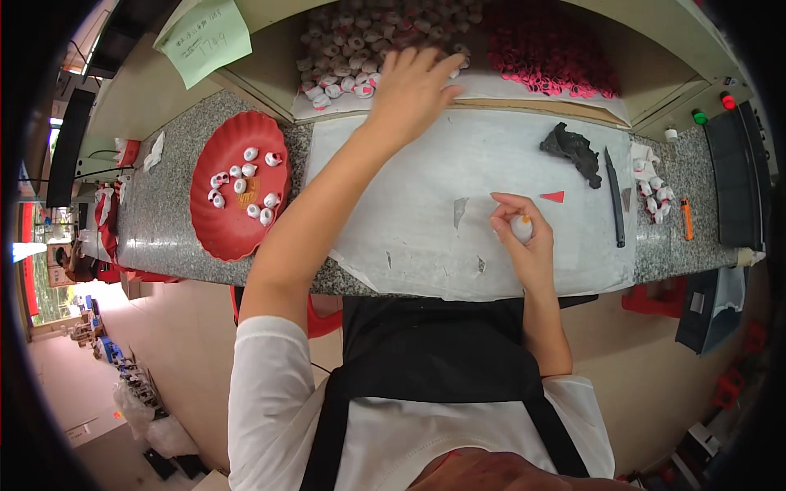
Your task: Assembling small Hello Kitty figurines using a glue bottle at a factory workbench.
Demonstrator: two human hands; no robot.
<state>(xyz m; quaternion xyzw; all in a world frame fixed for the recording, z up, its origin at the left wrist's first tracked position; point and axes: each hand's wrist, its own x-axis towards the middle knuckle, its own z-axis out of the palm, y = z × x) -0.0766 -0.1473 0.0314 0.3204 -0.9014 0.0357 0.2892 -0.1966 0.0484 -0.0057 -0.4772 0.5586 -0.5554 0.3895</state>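
My left hand reaches forward to the near edge of a heap of small white rounded pieces marked with red and dark spots. Its fingers are spread, some blurred against the heap, and nothing shows in its grip. Over the right part of the white sheet, my right hand has its fingers curled round a small white rounded object with an orange tip. What kind of object it is, I cannot make out. A small red triangular scrap lies just beyond that hand.
Pink ring-like pieces are heaped at the back right. A red scalloped tray with several white pieces stands at left. On the right are crumpled black material, a dark slim knife-like tool, more white pieces and an orange stick-like item.
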